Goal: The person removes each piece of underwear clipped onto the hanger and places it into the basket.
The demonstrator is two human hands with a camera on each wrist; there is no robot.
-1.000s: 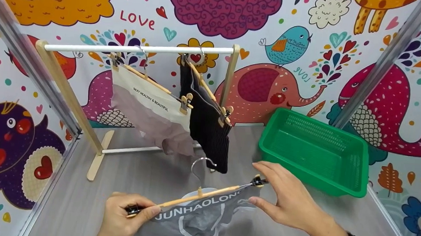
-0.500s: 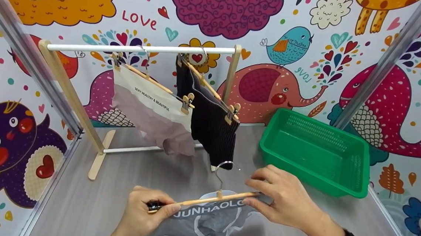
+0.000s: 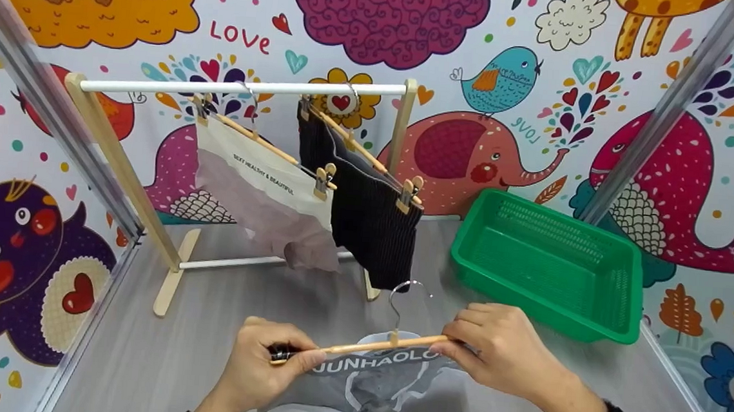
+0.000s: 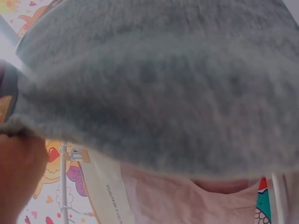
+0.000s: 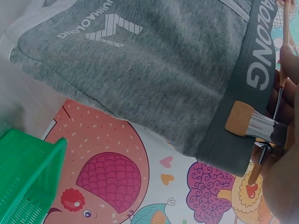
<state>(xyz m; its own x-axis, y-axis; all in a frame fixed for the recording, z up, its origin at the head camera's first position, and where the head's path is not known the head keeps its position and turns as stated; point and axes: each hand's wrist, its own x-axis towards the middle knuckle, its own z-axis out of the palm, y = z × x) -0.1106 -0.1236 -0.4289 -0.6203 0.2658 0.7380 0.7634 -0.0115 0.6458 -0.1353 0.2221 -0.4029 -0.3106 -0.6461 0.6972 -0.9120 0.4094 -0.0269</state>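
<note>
Grey underpants: I saw the heathered grey underpants (image 3: 374, 381) with a darker waistband, white trim along the front seams and a paler curve of lining behind the bar.
Where they hung: they were on a wooden hanger (image 3: 363, 346) with a metal hook, held between the hands over the table (image 3: 123, 370), toward its near edge.
Left hand: the left hand (image 3: 255, 366) pinched the hanger's left end, a black clip (image 3: 279, 353) showing beside the thumb.
Right hand: the right hand (image 3: 493, 347) gripped the hanger's right end, fingers bent over the bar.
Waistband lettering: my head view gave me "JUNHAOLO" in white before the right hand covered the rest; the right wrist view showed the closing "NG".
Leg print: only the right wrist view let me read a small "JUNHAOLONG" beside a striped white emblem.
Tan-padded clip: that same view showed a tan-padded clip (image 5: 239, 118) biting the waistband.
Left wrist view: grey cloth filled most of it, the cream-and-mauve garment (image 3: 264, 199) below.
Rack: along the table's far edge, the rack (image 3: 168, 87) carried that garment, lettered "SEXY HEALTHY & BEAUTIFUL", and a black ribbed garment (image 3: 372, 226).
Far right corner: a green basket (image 3: 541, 307) stood there.
Wall: the wall (image 3: 240, 37) read "LOVE" in red.
</note>
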